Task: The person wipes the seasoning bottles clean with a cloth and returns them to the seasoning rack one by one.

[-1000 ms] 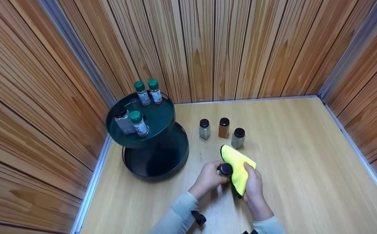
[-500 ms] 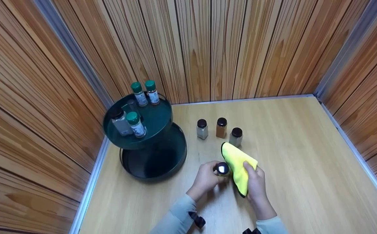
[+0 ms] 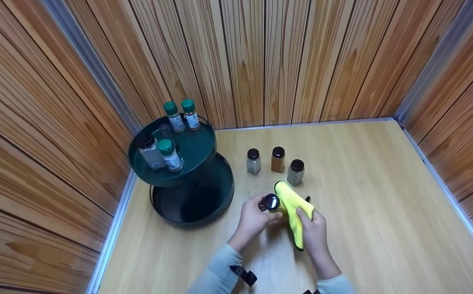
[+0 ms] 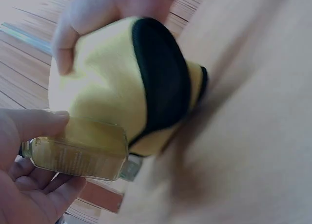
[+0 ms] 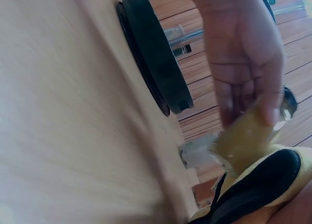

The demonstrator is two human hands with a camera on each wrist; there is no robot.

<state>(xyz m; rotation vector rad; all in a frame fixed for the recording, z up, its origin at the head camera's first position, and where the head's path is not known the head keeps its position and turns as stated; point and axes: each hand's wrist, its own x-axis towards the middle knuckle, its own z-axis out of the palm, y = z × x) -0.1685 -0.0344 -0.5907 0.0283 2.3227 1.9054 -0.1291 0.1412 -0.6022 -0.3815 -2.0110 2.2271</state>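
Observation:
Between thumb and fingers, my left hand (image 3: 252, 220) grips a clear glass spice jar (image 4: 78, 153) with a black cap (image 3: 272, 201). The jar is tilted and raised off the table in the right wrist view. My right hand (image 3: 316, 234) pinches a folded yellow cloth (image 3: 291, 206) with black edging. Cloth and jar overlap in both wrist views, the cloth right at the jar's side. Just beyond the hands stand three black-capped spice jars: a pale one (image 3: 254, 163), an orange-brown one (image 3: 278, 161) and a greyish one (image 3: 296, 173).
To the left stands a dark green two-tier round rack (image 3: 195, 173). Its upper tier bears green-capped jars (image 3: 174, 160) and a larger dark-capped jar (image 3: 152, 155); the lower tray (image 3: 220, 204) sits on the wooden table (image 3: 375, 196). Wood-panelled walls (image 3: 285, 61) enclose the table.
My left hand has shifted up and left with the jar, tilting it. My right hand has followed leftward with the cloth, which has changed its folds. The standing jars have stayed put.

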